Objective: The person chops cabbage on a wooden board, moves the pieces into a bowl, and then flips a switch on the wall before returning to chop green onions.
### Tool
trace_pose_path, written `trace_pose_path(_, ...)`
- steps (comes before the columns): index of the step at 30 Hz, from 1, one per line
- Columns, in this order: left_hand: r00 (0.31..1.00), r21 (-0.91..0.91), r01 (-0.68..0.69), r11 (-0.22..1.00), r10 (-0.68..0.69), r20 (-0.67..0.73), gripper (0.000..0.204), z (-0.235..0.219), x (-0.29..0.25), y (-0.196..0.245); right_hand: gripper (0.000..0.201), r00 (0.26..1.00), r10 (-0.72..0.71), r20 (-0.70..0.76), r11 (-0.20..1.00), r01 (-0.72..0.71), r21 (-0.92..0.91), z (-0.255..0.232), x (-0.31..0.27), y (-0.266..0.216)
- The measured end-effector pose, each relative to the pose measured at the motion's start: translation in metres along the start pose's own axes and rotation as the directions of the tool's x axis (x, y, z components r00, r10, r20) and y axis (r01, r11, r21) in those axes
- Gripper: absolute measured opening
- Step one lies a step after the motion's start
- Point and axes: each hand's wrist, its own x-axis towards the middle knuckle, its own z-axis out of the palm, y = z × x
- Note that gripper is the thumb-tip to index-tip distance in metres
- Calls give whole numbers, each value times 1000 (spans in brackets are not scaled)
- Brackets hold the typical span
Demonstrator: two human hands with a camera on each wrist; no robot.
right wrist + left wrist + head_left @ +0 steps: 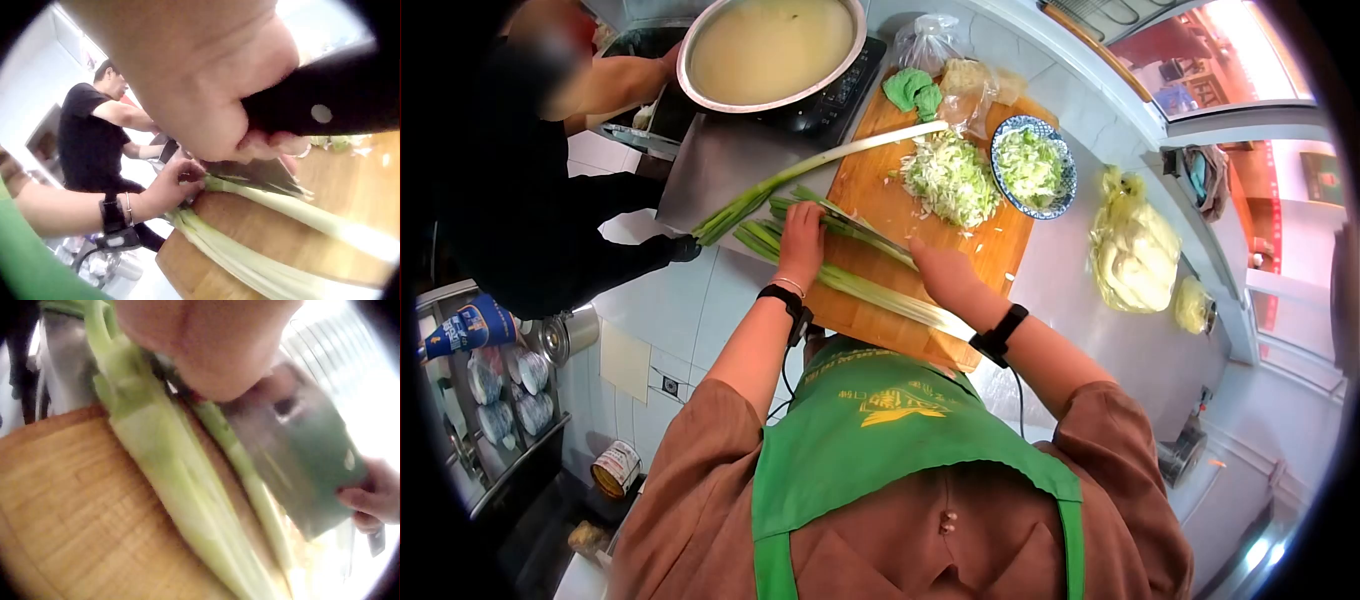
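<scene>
My right hand (950, 280) grips the black handle (350, 94) of a wide cleaver; its blade (300, 462) lies edge-on in the head view, slanting toward my left hand (802, 245). In the right wrist view my left hand (165, 194) has bent fingers pinching a green onion (294, 209) close to the blade. A thicker green onion (890, 293) lies alongside, nearer my body, across the wooden cutting board (880, 200). Another long one (820, 160) lies beyond both hands. Chopped onion (952, 180) is heaped on the board beside a patterned bowl (997, 170) of more pieces.
A large metal basin (770, 50) of cloudy liquid stands on a cooker at the back left, where a person in black (510, 200) stands. Green cloth-like material (912, 92) and plastic bags lie at the board's far end. A yellowish bag (1137, 255) sits on the steel counter at right.
</scene>
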Motion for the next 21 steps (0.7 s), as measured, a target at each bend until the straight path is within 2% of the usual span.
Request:
trace_pose_path(4, 998, 52, 41, 998, -43, 42, 32, 6, 1, -4, 21, 997, -48, -54, 999, 48, -5, 1, -56, 44)
trace_pose_path(6, 1000, 52, 19, 998, -21, 22, 34, 9, -1, -6, 24, 998, 41, 43, 998, -39, -40, -5, -88, 58)
trace_pose_path(7, 1000, 49, 19, 999, -20, 24, 34, 14, 0, -6, 24, 998, 43, 43, 998, -42, -40, -3, -93, 59)
trace_pose_path(9, 998, 39, -49, 998, 50, -33, 28, 26, 0, 2, 24, 992, 110, 68, 992, -105, -72, -2, -104, 61)
trace_pose_path(10, 998, 34, -55, 998, 56, -25, 28, 23, 3, 20, 24, 991, 115, 62, 991, -110, -79, -3, -103, 59)
trace_pose_path(12, 962, -14, -252, 968, 252, 104, 28, 21, -1, 54, 25, 986, 138, 93, 988, -131, -81, -5, -101, 60)
trace_pose_path(13, 959, -22, -260, 965, 261, 113, 28, 25, 0, 54, 25, 981, 149, 120, 986, -139, -93, -6, -101, 61)
trace_pose_path(15, 973, 19, -170, 985, 165, 160, 30, 30, 3, 53, 23, 985, 143, 97, 988, -137, -68, -3, -115, 66)
trace_pose_path(21, 970, 66, -173, 983, 159, 183, 33, 34, 4, 52, 19, 991, 135, 17, 990, -135, 29, 13, -185, 104)
